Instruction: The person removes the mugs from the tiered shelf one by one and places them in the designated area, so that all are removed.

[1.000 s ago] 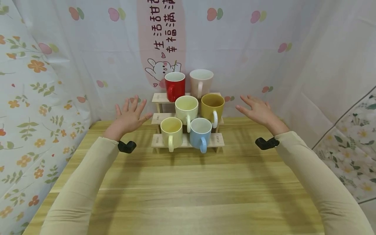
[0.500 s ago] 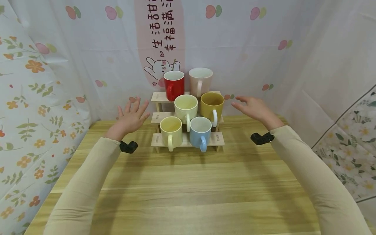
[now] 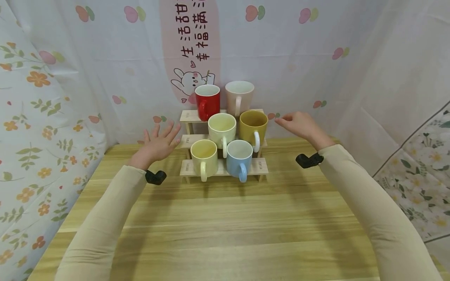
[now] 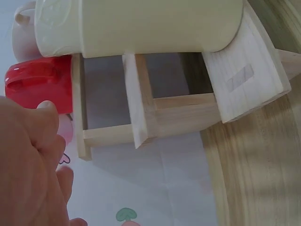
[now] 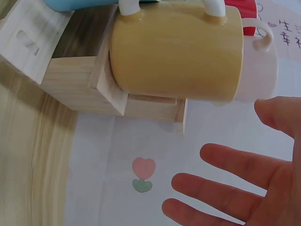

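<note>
Below the left hand (image 3: 156,146) and the right hand (image 3: 303,125), a wooden bench (image 3: 225,230) is lying. Beyond them, a white curtain (image 3: 299,88) is hanging, showing a drawn rabbit (image 3: 191,80) and dark writing (image 3: 185,31). An orange-flowered cloth (image 3: 36,156) is hanging outside the left hand, a white-flowered cloth (image 3: 430,168) outside the right.

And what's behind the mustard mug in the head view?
The pale pink mug, on the top step of the wooden rack. The mustard mug covers that mug's lower right part, so that part of its base cannot be seen there.
</note>
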Tool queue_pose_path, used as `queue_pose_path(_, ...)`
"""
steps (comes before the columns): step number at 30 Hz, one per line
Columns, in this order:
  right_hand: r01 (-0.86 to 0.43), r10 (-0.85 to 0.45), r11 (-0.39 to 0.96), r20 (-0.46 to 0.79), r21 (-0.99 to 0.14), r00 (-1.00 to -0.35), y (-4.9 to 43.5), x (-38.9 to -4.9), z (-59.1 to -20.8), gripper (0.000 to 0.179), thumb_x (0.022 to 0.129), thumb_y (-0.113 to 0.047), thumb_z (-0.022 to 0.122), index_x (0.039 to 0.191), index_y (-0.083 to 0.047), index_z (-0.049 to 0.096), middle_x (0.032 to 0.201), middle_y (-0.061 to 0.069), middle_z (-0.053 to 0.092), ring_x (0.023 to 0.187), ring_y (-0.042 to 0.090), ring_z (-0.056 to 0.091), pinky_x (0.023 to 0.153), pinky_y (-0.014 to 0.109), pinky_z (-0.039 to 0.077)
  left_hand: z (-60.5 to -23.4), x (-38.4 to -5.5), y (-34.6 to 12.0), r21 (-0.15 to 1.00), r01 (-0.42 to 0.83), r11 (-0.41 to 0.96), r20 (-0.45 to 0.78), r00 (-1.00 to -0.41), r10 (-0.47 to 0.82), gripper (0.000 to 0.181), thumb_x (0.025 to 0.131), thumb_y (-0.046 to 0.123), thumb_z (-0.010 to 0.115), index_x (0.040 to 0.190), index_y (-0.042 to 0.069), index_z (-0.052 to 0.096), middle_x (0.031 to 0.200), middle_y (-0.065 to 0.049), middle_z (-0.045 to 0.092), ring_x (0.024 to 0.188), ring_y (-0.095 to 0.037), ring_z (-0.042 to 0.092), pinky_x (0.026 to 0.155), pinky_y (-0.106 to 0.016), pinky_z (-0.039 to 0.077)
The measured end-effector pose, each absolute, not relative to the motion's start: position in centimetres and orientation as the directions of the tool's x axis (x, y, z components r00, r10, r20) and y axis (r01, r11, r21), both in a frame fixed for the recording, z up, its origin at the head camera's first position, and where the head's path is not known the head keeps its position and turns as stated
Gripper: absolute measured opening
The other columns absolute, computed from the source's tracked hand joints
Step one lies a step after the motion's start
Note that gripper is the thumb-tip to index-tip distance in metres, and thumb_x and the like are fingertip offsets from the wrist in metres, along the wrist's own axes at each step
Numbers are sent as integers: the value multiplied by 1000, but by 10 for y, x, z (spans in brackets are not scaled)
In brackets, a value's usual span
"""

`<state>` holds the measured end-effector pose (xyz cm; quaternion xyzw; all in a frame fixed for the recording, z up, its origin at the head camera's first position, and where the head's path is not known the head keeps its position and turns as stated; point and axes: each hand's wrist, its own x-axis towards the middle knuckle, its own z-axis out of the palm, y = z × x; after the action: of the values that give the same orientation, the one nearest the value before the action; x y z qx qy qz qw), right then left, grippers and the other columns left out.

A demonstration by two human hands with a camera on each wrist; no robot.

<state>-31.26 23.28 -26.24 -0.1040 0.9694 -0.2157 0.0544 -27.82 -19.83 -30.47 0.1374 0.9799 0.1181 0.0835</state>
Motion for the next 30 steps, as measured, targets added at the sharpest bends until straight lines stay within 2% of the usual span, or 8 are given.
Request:
queue_pose_path(4,-186,-229,884,-49,-429,-972,228,-317,-261,80,93,-64,38,137,3,49,141,26,47,129,44,43,103,59,35,-309,-279,-199,261,259,930,-127,-946,299,59,104,41,23,155,21,1,162,-4,-4,141,-49,-16,101,-68,-23)
queue_pose_path(9,-191,-231,883,-43,-429,-972,221,-318,-260,88,90,-70,36,134,3,52,140,25,47,129,44,44,102,59,37,-316,-279,-197,269,273,924,-129,-940,315,58,105,39,25,155,18,5,162,-5,-1,141,-51,-14,101,-68,-23)
queue_pose_path(19,-194,-217,873,0,-448,-976,213,-323,-254,58,96,-47,47,124,2,62,121,25,62,110,39,58,93,57,45,-332,-285,-195,306,301,903,-193,-909,369,55,105,33,29,155,15,14,162,-7,4,139,-54,-16,102,-69,-20)
queue_pose_path(24,-191,-208,877,9,-441,-978,210,-326,-253,47,97,-40,50,119,-2,66,108,20,67,95,32,61,82,48,49,-339,-285,-195,314,285,906,-217,-907,360,54,105,32,29,154,15,17,162,-6,6,140,-54,-13,103,-70,-16)
queue_pose_path(30,-203,-204,869,47,-452,-978,210,-327,-254,40,97,-36,51,110,-4,70,95,16,68,81,26,58,71,39,47,-340,-286,-194,313,281,907,-218,-909,356,54,105,32,30,154,16,17,162,-6,7,141,-53,-11,104,-71,-14)
